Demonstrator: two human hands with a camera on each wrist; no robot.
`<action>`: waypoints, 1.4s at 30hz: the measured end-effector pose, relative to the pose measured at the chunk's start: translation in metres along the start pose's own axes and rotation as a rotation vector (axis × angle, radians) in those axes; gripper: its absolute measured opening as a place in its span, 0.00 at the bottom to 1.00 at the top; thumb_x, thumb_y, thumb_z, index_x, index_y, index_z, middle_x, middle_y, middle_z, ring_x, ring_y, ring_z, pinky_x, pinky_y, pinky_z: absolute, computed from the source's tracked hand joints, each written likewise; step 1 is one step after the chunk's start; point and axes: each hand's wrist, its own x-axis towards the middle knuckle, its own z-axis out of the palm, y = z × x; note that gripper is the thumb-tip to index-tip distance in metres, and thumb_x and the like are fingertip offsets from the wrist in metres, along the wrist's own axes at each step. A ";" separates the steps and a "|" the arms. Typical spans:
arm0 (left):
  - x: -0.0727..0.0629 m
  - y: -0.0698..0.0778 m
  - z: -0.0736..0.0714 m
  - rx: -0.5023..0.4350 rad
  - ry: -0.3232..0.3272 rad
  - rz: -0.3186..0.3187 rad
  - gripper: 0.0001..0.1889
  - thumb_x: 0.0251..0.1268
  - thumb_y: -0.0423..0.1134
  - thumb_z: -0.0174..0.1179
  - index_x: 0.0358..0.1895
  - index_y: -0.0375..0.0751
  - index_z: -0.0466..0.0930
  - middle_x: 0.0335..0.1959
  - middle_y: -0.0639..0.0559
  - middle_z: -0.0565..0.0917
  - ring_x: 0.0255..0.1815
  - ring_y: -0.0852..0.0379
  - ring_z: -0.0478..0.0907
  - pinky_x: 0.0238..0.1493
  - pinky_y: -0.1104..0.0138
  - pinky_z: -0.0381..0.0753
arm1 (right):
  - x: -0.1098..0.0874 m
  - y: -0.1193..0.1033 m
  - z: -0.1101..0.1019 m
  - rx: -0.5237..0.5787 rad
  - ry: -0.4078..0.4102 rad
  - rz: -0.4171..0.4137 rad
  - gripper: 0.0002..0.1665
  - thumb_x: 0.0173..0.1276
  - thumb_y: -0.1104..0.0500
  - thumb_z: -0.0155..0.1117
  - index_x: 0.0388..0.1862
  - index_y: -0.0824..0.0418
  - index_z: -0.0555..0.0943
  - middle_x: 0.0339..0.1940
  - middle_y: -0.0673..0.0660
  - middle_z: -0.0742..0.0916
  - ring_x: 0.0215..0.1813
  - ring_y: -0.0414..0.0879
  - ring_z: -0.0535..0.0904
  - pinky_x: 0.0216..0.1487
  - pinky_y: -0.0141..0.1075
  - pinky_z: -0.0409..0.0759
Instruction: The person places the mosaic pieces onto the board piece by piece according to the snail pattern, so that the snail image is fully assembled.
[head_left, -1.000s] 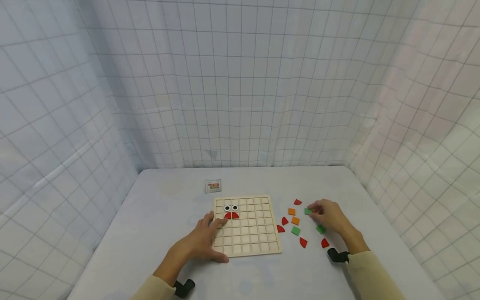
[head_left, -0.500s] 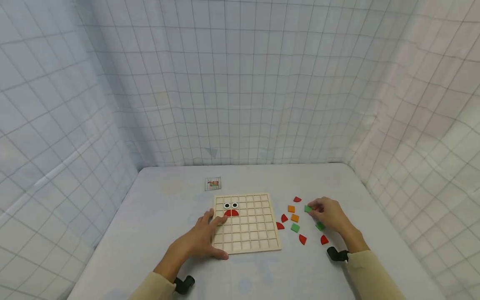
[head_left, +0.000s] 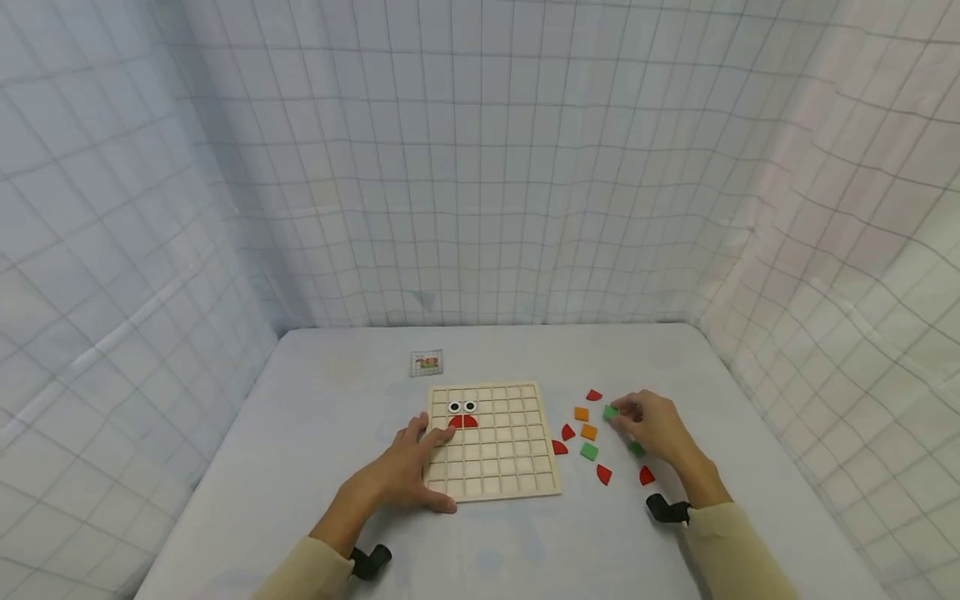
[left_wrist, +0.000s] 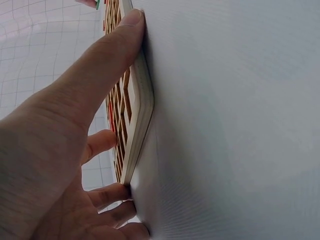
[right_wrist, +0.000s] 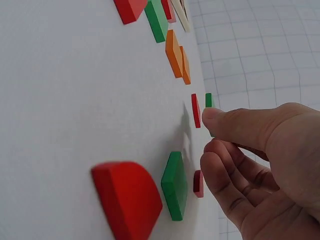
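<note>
The pale wooden grid board (head_left: 495, 462) lies flat on the table in the head view. Two eye tiles (head_left: 462, 407) and two red quarter-round tiles (head_left: 462, 422) sit in its upper left cells. My left hand (head_left: 405, 471) rests on the board's left side with fingers spread; its thumb (left_wrist: 117, 42) touches the near edge, and the index fingertip is beside the red tiles. To the right, my right hand (head_left: 654, 423) pinches a green square tile (right_wrist: 209, 100) between thumb and fingers, clear of the table. The fingers partly hide that tile.
Between board and right hand lie orange square tiles (head_left: 588, 432), another green tile (head_left: 589, 451) and several red quarter-rounds (head_left: 603, 474). A further green tile (right_wrist: 175, 187) lies under the right hand. A small picture card (head_left: 427, 362) lies behind the board. Gridded white curtains (head_left: 480, 208) enclose the table.
My right hand has shifted slightly left with the pinched green tile. The left hand stays on the board. The head view has tilted a little, moving everything slightly upward.
</note>
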 end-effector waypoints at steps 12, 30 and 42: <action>0.005 0.005 0.001 -0.006 -0.004 -0.003 0.65 0.49 0.60 0.95 0.92 0.53 0.68 0.97 0.28 0.52 0.95 0.19 0.56 0.83 0.22 0.72 | 0.002 -0.029 0.005 -0.032 0.026 -0.071 0.15 0.77 0.59 0.84 0.58 0.62 0.95 0.47 0.57 0.92 0.47 0.47 0.87 0.49 0.38 0.90; 0.004 -0.001 0.001 0.016 0.004 -0.009 0.68 0.48 0.62 0.95 0.93 0.53 0.65 0.97 0.28 0.53 0.94 0.20 0.58 0.82 0.22 0.74 | 0.015 -0.090 0.034 0.032 -0.099 -0.269 0.11 0.78 0.64 0.82 0.56 0.63 0.95 0.49 0.55 0.92 0.45 0.41 0.88 0.48 0.32 0.89; 0.001 0.003 -0.002 0.034 -0.005 0.013 0.70 0.48 0.65 0.94 0.93 0.53 0.62 0.95 0.26 0.55 0.93 0.20 0.61 0.81 0.22 0.75 | 0.022 -0.130 0.063 0.052 -0.207 -0.398 0.10 0.78 0.67 0.81 0.55 0.65 0.94 0.48 0.56 0.93 0.45 0.39 0.86 0.46 0.27 0.87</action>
